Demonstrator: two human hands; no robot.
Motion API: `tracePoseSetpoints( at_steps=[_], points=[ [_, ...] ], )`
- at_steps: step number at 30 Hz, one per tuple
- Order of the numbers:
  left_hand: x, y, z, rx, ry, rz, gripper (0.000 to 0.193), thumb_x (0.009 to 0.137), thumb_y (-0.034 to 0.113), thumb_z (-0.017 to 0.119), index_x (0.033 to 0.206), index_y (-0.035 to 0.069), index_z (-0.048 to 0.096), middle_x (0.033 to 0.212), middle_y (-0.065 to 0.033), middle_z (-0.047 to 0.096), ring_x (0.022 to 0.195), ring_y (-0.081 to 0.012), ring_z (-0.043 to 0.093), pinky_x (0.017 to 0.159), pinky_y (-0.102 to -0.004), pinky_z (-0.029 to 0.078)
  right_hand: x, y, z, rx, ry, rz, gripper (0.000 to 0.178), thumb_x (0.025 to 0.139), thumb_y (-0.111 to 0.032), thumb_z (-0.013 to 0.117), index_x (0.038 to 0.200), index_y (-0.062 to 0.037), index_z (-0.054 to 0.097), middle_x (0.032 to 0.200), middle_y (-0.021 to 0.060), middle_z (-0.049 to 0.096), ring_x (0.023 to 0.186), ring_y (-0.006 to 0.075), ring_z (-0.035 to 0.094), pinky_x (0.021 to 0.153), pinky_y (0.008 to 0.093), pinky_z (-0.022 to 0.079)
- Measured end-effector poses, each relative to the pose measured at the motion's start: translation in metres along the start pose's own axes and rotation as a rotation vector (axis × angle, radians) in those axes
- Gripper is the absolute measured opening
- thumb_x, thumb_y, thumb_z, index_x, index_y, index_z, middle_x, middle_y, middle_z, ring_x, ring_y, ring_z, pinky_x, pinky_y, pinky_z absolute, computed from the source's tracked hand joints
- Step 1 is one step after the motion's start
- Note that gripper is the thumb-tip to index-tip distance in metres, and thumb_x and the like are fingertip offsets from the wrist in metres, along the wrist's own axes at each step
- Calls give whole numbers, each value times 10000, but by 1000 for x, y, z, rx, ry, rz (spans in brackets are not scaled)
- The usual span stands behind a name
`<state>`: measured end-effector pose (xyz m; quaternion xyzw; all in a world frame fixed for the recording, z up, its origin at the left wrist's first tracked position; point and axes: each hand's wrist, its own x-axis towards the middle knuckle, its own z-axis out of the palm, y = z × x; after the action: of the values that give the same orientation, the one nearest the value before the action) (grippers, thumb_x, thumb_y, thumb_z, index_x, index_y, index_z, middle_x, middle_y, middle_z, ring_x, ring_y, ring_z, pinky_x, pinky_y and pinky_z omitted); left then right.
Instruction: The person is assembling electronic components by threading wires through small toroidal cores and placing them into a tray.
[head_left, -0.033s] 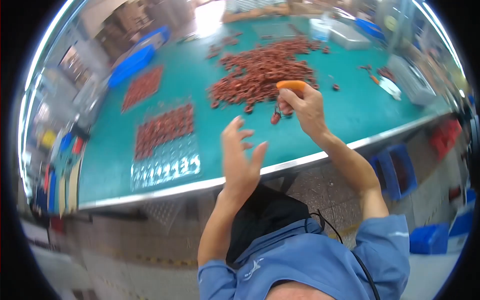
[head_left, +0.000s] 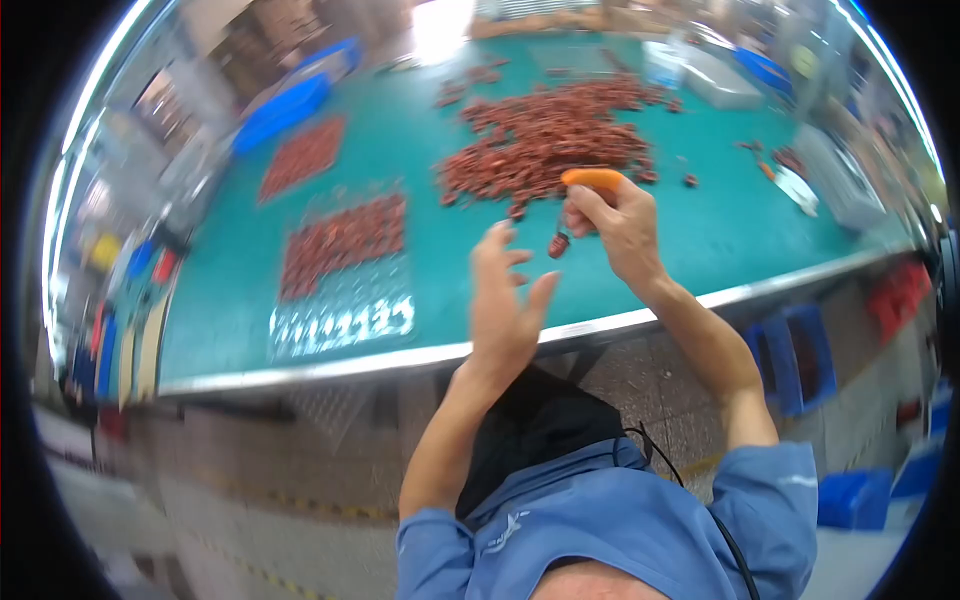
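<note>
My right hand (head_left: 622, 232), in front of the pile, is closed around a tool with an orange handle (head_left: 592, 178). A small red-brown part (head_left: 558, 245) hangs just below those fingers; what joins it to the tool is too blurred to tell. My left hand (head_left: 508, 300) is raised near the table's front edge, fingers apart, holding nothing. Beyond both hands spreads a big heap of red-brown parts (head_left: 545, 135). To the left lies a clear plastic tray (head_left: 345, 322), its far rows filled with the same parts and its near rows bare.
Another batch of red-brown parts (head_left: 303, 158) lies in rows at the far left, near a blue bin (head_left: 285, 115). A clear box (head_left: 840, 178) and a white-and-orange item (head_left: 795, 188) rest at the right. Blue crates (head_left: 795, 355) stand below the table's right edge.
The whole view has shifted a little, so the table sits further right in the picture. My right hand, with the tool and hanging part, has come slightly nearer to me.
</note>
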<state>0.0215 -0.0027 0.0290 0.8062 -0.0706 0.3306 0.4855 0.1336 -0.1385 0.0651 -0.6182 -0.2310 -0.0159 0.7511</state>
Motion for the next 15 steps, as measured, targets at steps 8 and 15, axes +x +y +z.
tracePoseSetpoints(
  at_steps=[8, 15],
  points=[
    [-27, -22, -27, -347, -85, -240, 246, 1002, 188, 496, 1167, 13, 547, 807, -30, 583, 636, -88, 530, 550, -239, 462, -38, 8, 36, -268, -428, -124, 286, 879, -139, 639, 1128, 2, 640, 902, 75, 670, 814, 141, 616, 748, 269, 486],
    [-50, -14, -32, -783, -219, -372, 227, 985, 145, 481, 1123, -5, 581, 704, 1, 537, 552, -73, 517, 507, -224, 429, -56, 4, 34, -490, -468, -170, 102, 878, -37, 619, 909, 40, 678, 831, 94, 651, 773, 170, 608, 711, 281, 464]
  ],
)
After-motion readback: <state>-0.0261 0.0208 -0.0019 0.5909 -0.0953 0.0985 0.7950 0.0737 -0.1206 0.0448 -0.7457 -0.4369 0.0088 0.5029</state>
